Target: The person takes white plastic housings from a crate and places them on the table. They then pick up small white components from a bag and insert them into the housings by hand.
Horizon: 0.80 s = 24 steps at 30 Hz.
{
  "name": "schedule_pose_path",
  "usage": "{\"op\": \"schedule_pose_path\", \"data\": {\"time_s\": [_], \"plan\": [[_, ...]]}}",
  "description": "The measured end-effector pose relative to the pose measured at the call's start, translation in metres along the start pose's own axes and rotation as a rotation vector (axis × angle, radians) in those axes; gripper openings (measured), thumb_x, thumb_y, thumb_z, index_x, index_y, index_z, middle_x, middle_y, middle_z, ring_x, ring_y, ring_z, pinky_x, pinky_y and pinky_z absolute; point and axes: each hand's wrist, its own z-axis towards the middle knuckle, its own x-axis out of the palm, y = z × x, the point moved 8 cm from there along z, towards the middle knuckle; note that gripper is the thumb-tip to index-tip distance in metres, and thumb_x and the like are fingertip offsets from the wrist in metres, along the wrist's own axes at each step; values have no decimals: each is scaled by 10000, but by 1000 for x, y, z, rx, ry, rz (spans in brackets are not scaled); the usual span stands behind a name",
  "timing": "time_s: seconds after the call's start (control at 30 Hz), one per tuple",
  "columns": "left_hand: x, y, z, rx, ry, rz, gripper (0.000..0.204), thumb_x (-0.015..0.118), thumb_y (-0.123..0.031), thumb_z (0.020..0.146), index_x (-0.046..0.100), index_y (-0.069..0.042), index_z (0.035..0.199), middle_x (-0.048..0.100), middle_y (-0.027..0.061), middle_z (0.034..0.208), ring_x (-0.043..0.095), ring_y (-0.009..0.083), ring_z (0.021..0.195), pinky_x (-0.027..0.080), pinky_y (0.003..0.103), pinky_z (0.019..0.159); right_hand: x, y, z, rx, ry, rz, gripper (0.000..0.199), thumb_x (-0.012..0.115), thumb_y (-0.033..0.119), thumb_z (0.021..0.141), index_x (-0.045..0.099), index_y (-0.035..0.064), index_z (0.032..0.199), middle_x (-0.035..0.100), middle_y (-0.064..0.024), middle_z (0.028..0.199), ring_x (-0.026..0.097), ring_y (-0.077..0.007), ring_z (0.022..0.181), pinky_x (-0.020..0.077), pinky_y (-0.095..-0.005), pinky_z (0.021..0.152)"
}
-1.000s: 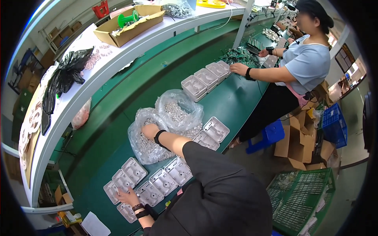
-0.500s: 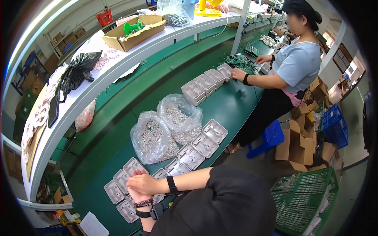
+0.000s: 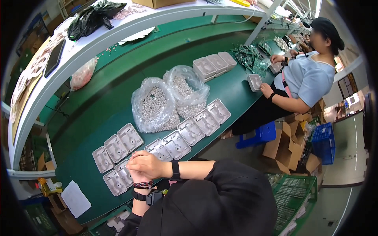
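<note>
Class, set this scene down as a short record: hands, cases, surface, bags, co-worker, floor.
Pose: right hand laid over left hand
Contents of grasp: cannot be seen
Nearest: open grey cases in two rows
Surface: green table
Beyond: two open clear bags of small pale parts
Co-worker: one hand at another case
Floor: blue stool, cardboard boxes

Downward head view (wide fisheye)

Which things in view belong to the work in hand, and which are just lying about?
Likely in the work:
- grey plastic housings
- clear bags
- small pale parts

Apparently lying about:
- dark phone
- black plastic bag
- white sheet
</note>
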Motion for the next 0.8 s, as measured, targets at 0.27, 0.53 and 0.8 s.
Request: {"op": "schedule_pose_path", "data": {"time_s": [0.27,0.53,0.8], "plan": [[-16,30,14,-167,49,143,304,378,-337,897,505,-82,1001,570,52,831,554,134,788,449,240,647,-13,-3,-14,91,59,-237,264,511,142,760,531,74,1014,579,-75,910,548,-211,867,373,-340,832],[93,68,-30,32,605,870,246,376,-309,908,467,-87,855,335,-46,518,258,41,354,181,174,319,-99,-51,-20,777,-201,832,247,378,95,851,506,46,1056,577,-100,962,521,-264,928,312,-357,910],[133,171,-13,-165,555,979,224,389,-262,909,480,-77,824,316,-53,519,262,38,383,225,175,338,-195,-72,-62,542,78,126,305,403,174,871,455,21,1130,466,-142,1141,403,-302,1080,312,-373,917]]}}
